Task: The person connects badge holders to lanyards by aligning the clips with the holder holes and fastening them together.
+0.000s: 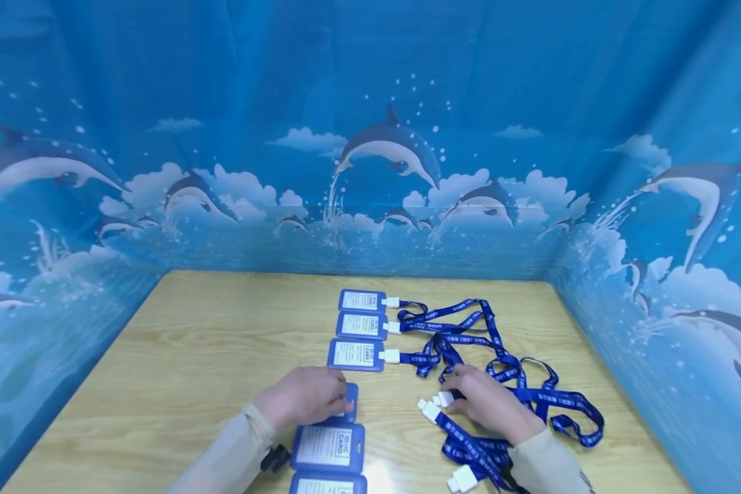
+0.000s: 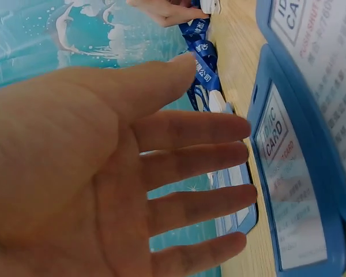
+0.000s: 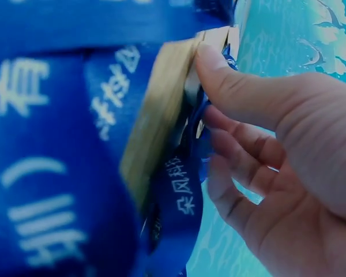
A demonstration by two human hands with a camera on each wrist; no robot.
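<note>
Over a blue ID card holder (image 1: 348, 405) is my left hand (image 1: 305, 396), covering much of it in the head view. The left wrist view shows that hand's fingers straight and slightly spread, fingertips right at the edge of a card holder (image 2: 294, 190). My right hand (image 1: 490, 405) pinches a blue lanyard near its white clip (image 1: 443, 399) between thumb and fingers. Close by lies another lanyard's white clip (image 1: 430, 410). Printed blue lanyard straps (image 3: 46, 144) fill the left of the right wrist view, partly hiding the pinched part.
Farther back, three card holders (image 1: 355, 354) lie in a column, each joined to a lanyard by a white clip (image 1: 391, 356). Nearer me are two holders without lanyards (image 1: 328, 447). Tangled lanyards (image 1: 556, 398) spread across the right of the wooden table (image 1: 179, 357); a dolphin-print curtain (image 1: 272, 82) surrounds it.
</note>
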